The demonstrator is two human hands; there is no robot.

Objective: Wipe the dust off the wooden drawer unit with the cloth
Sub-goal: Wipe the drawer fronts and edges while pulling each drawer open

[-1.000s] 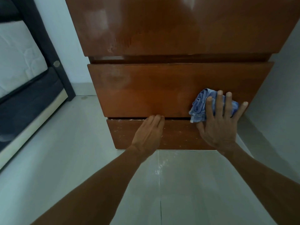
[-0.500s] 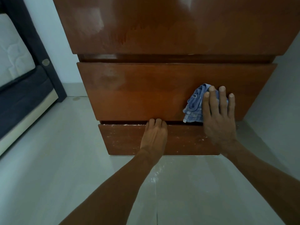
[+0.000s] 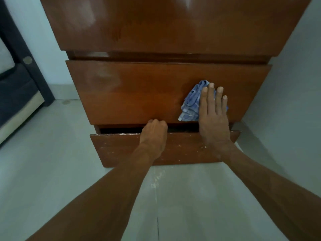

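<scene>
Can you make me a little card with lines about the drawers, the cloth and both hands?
unit: glossy brown wooden drawer unit, standing on pale floor
right hand: flat, pressing crumpled blue checked cloth against middle drawer front
left hand: fingers curled over top edge of bottom drawer
bottom drawer: pulled slightly open, white specks on its front

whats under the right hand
The blue cloth, pressed against the middle drawer by the right hand. Its left part shows; the rest is covered by the hand.
</scene>
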